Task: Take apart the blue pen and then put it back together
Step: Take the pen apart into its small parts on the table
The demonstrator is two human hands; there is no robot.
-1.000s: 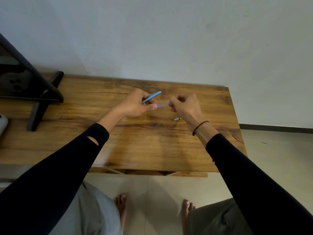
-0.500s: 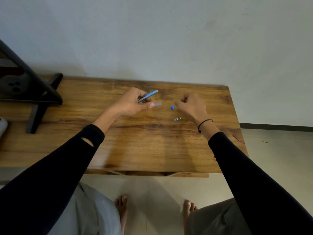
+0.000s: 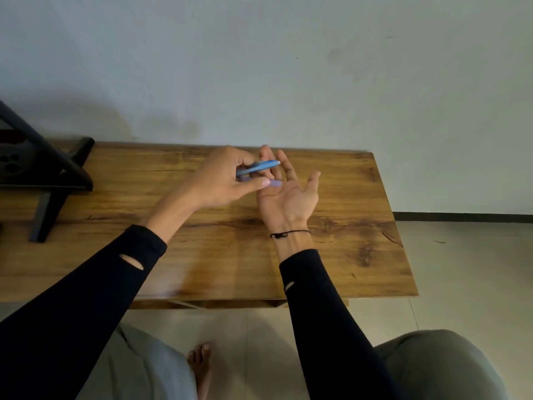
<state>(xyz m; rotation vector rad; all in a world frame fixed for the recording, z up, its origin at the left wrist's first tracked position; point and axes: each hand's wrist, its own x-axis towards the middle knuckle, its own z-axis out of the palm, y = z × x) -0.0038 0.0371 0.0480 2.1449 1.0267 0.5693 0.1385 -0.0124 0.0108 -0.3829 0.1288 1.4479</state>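
We have the blue pen (image 3: 258, 168) pinched in our left hand (image 3: 222, 183), above the wooden table (image 3: 346, 226), its pale open end tipped over our right hand (image 3: 288, 194), which is spread flat, palm up and empty (dismantling, we judge); next, shake out the insides and catch them

Home: wooden table (image 3: 331, 255), bare feet (image 3: 200, 368)
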